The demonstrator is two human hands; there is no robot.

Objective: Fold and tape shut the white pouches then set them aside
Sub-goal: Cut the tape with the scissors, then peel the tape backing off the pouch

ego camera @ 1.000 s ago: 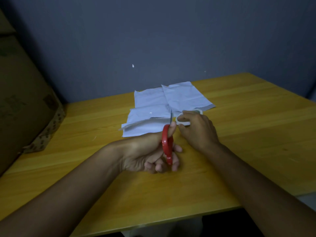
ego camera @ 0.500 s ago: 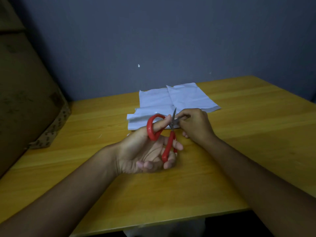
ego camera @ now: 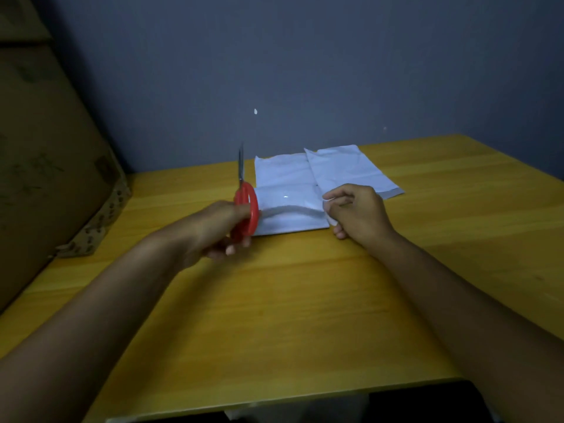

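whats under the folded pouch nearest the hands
The folded pouch lies partly on two flat white pouches, with its near edge on the table. Anything beneath its middle is covered.

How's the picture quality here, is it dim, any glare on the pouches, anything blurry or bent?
Head view: dim overall, wall and cardboard box murky; a small glare spot sits on the front white pouch; the left hand and red scissors look slightly motion-blurred, the right hand sharper; wide-angle lens bows the table edges.

Left hand point(ego camera: 219, 230) curled in a grip, right hand point(ego camera: 357, 215) pinching.
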